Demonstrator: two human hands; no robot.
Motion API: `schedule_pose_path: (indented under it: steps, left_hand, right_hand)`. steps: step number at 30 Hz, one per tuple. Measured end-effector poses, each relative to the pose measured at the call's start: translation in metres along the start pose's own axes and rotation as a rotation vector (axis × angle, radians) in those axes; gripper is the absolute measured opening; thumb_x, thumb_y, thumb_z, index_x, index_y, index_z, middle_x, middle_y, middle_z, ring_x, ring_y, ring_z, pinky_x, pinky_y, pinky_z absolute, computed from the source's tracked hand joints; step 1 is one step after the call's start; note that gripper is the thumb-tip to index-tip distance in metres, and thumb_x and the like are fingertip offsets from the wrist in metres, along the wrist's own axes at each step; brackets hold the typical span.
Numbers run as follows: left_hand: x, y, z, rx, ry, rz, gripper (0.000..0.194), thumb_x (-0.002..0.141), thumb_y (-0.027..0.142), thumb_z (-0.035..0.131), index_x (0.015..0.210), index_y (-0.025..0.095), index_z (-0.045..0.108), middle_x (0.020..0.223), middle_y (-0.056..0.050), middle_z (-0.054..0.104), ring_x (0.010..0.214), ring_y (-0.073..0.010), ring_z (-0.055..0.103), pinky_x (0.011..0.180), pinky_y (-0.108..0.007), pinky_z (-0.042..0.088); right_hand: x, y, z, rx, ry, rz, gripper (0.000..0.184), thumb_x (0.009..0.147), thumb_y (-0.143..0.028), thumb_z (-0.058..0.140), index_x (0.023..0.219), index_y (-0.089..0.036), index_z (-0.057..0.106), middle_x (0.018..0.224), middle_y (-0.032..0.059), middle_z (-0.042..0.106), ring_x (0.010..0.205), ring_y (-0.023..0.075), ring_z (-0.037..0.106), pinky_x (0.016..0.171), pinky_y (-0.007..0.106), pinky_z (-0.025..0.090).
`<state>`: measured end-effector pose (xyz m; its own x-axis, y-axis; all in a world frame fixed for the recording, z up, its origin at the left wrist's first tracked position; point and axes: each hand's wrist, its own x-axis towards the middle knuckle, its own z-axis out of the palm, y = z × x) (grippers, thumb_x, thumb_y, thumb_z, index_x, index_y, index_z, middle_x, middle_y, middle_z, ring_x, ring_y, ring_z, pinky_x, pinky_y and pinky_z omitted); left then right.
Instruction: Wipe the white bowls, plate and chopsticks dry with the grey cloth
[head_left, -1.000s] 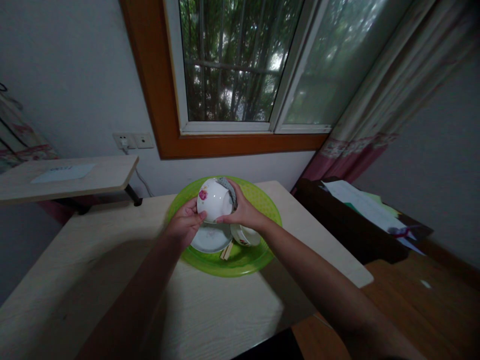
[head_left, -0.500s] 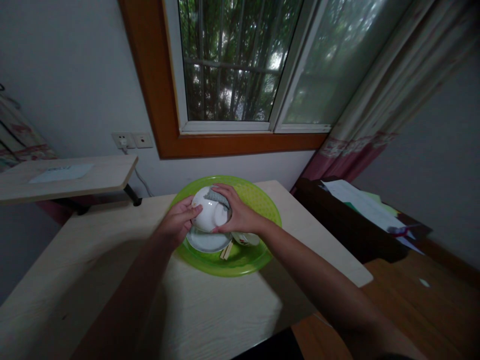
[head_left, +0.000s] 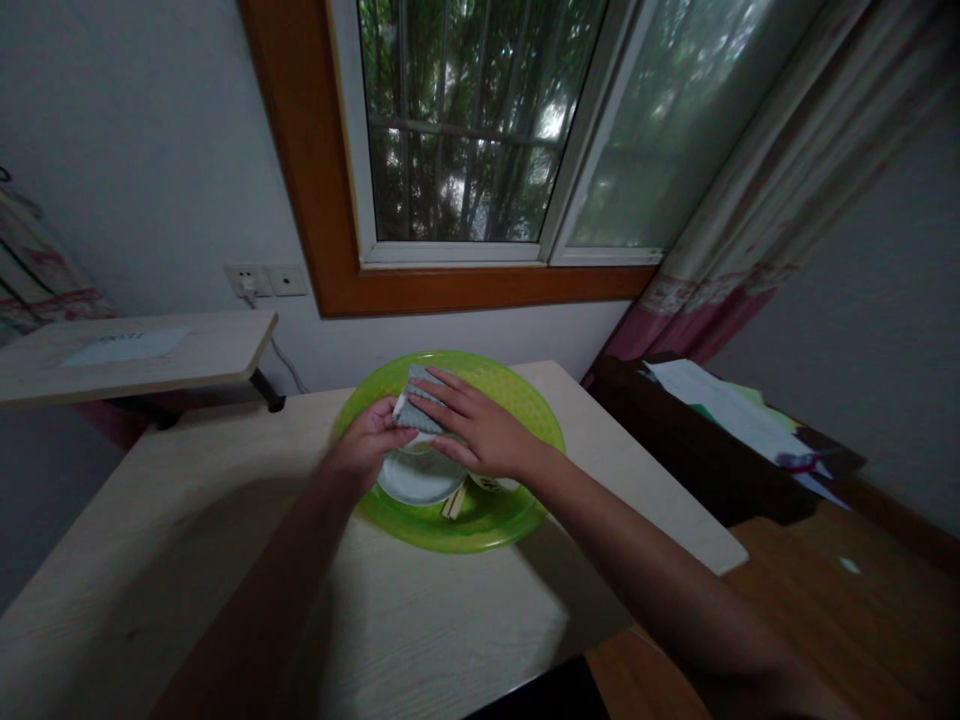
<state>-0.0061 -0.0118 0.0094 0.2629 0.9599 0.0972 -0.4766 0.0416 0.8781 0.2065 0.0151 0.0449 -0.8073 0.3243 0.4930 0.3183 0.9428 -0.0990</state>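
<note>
My left hand (head_left: 367, 440) grips a white bowl (head_left: 423, 442) by its left side, thumb toward me. Over the bowl lies a grey cloth (head_left: 417, 412), which covers most of it. My right hand (head_left: 484, 425) presses this cloth against the bowl with its fingers stretched across. Both hands are above a round green basin (head_left: 517, 525). In the basin, below the bowl, a white plate (head_left: 420, 485) lies beside light wooden chopsticks (head_left: 454, 502). Partly hidden under my right hand is a white piece of patterned tableware (head_left: 496, 484).
The basin stands on a pale wooden table (head_left: 420, 610). A raised shelf (head_left: 217, 350) with a paper on it is at the left. Behind are a wall socket (head_left: 247, 280) with a plugged cord and a window (head_left: 465, 150). Papers (head_left: 720, 410) lie on dark furniture at the right.
The bowl has turned so that its white outer side and foot are no longer seen. My right hand has moved from the bowl's foot rim to lie flatter over the cloth.
</note>
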Motion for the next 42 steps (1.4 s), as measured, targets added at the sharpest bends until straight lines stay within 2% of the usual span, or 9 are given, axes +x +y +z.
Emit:
schedule_pose_path:
  steps: [2, 7, 9, 16, 23, 30, 32, 37, 42]
  left_hand:
    - [0.001, -0.001, -0.001, 0.014, 0.006, 0.005, 0.04, 0.06, 0.016, 0.088, 0.093, 0.013, 0.064, 0.081, -0.003, 0.074, 0.068, -0.0144, 0.067, 0.066, -0.024, 0.053]
    - [0.0, -0.001, -0.002, 0.056, 0.012, -0.014, 0.047, 0.06, 0.02, 0.089, 0.099, 0.012, 0.063, 0.082, -0.007, 0.075, 0.069, -0.0178, 0.069, 0.068, -0.028, 0.055]
    - [0.0, -0.001, -0.002, 0.07, 0.012, -0.016, 0.048, 0.06, 0.02, 0.089, 0.099, 0.011, 0.063, 0.082, -0.007, 0.075, 0.069, -0.0178, 0.069, 0.068, -0.028, 0.055]
    - [0.0, -0.005, -0.005, 0.077, -0.03, -0.022, 0.042, 0.061, 0.018, 0.088, 0.095, 0.012, 0.064, 0.08, -0.004, 0.073, 0.068, -0.0155, 0.068, 0.067, -0.025, 0.054]
    - [0.0, -0.004, -0.004, 0.101, 0.014, -0.062, 0.048, 0.059, 0.022, 0.09, 0.098, 0.011, 0.064, 0.082, -0.008, 0.074, 0.068, -0.0186, 0.068, 0.067, -0.029, 0.054]
    - [0.0, -0.001, -0.001, 0.076, 0.037, -0.048, 0.043, 0.057, 0.019, 0.09, 0.091, 0.013, 0.063, 0.077, -0.004, 0.072, 0.068, -0.0158, 0.065, 0.068, -0.027, 0.051]
    - [-0.001, -0.001, -0.001, 0.089, 0.037, -0.054, 0.043, 0.058, 0.019, 0.09, 0.091, 0.013, 0.064, 0.079, -0.004, 0.072, 0.07, -0.0163, 0.066, 0.069, -0.028, 0.051]
    - [-0.001, -0.002, -0.002, 0.125, 0.015, -0.078, 0.047, 0.06, 0.023, 0.089, 0.098, 0.012, 0.063, 0.085, -0.007, 0.074, 0.071, -0.0183, 0.068, 0.073, -0.032, 0.054]
    - [0.001, -0.005, -0.004, 0.171, -0.007, -0.041, 0.038, 0.059, 0.018, 0.087, 0.089, 0.013, 0.064, 0.081, -0.004, 0.072, 0.071, -0.0157, 0.066, 0.069, -0.026, 0.051]
  right_hand:
    - [-0.001, 0.002, 0.0, 0.003, 0.017, 0.016, 0.061, 0.106, -0.039, 0.041, 0.161, -0.031, 0.017, 0.166, 0.0017, 0.024, 0.155, 0.0245, 0.015, 0.126, 0.053, 0.022]
    - [-0.012, 0.011, 0.006, 0.097, 0.135, 0.291, 0.056, 0.107, -0.04, 0.036, 0.161, -0.033, 0.02, 0.163, 0.0034, 0.032, 0.149, 0.0225, 0.033, 0.124, 0.05, 0.031]
    - [-0.016, 0.01, 0.008, 0.118, 0.183, 0.341, 0.054, 0.108, -0.04, 0.034, 0.16, -0.035, 0.022, 0.161, 0.0023, 0.035, 0.148, 0.0222, 0.035, 0.123, 0.051, 0.032]
    - [-0.015, -0.007, 0.003, 0.044, 0.09, 0.065, 0.06, 0.105, -0.037, 0.042, 0.161, -0.032, 0.019, 0.165, -0.0006, 0.025, 0.155, 0.0243, 0.016, 0.126, 0.055, 0.023]
    - [-0.016, 0.011, 0.013, 0.173, 0.205, 0.377, 0.051, 0.108, -0.04, 0.033, 0.158, -0.031, 0.03, 0.158, 0.0046, 0.04, 0.146, 0.0224, 0.039, 0.122, 0.052, 0.033]
    - [-0.007, -0.008, 0.007, 0.064, 0.112, 0.138, 0.055, 0.106, -0.032, 0.038, 0.159, -0.032, 0.025, 0.164, -0.0003, 0.029, 0.154, 0.021, 0.019, 0.125, 0.052, 0.025]
    - [-0.007, -0.004, 0.007, 0.073, 0.11, 0.162, 0.055, 0.106, -0.035, 0.04, 0.159, -0.031, 0.027, 0.163, 0.001, 0.031, 0.153, 0.0217, 0.022, 0.125, 0.052, 0.026]
    - [-0.012, 0.012, 0.01, 0.171, 0.204, 0.37, 0.049, 0.107, -0.039, 0.036, 0.154, -0.027, 0.04, 0.155, 0.0061, 0.045, 0.145, 0.0211, 0.04, 0.122, 0.049, 0.033]
    - [-0.007, -0.006, 0.005, 0.059, 0.161, 0.241, 0.048, 0.107, -0.035, 0.037, 0.154, -0.028, 0.039, 0.158, 0.0027, 0.041, 0.151, 0.0217, 0.028, 0.124, 0.054, 0.026]
